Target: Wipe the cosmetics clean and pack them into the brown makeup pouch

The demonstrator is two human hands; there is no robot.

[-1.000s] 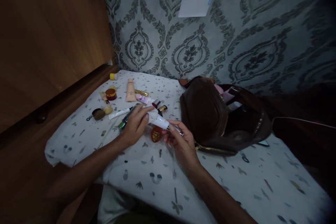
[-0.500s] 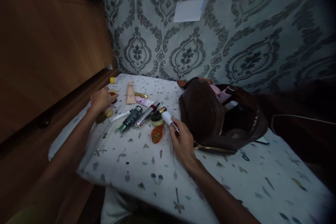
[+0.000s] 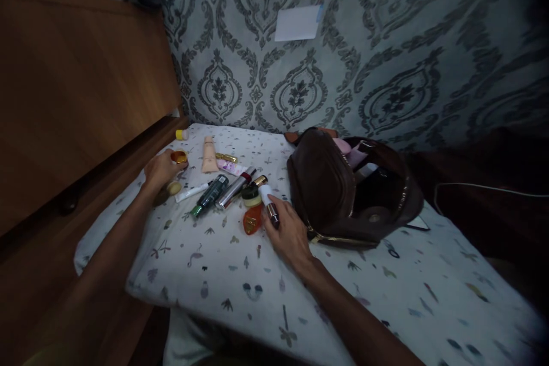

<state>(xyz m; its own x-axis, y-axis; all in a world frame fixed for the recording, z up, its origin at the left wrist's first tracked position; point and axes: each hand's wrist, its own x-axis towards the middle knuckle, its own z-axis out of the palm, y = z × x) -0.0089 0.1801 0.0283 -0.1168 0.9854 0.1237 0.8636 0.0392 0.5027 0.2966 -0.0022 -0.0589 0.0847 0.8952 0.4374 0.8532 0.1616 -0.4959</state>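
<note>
My left hand grips a small amber jar at the left of the patterned cloth. Under that wrist lies a small round beige item. My right hand has its fingers round a white and dark tube, beside an orange bottle and a dark-lidded jar. Between the hands lie a silver tube, a dark green tube, a thin white tube, a pink-patterned tube, a gold stick and a beige tube.
A dark brown bag stands open right of my right hand, pink items inside. A yellow-capped bottle lies at the back left. A wooden panel borders the left; a patterned wall rises behind. A white cable runs at the right.
The amber jar shows more clearly in my left hand. The tube in my right hand now points more steeply toward me. The whole view has shifted slightly.
</note>
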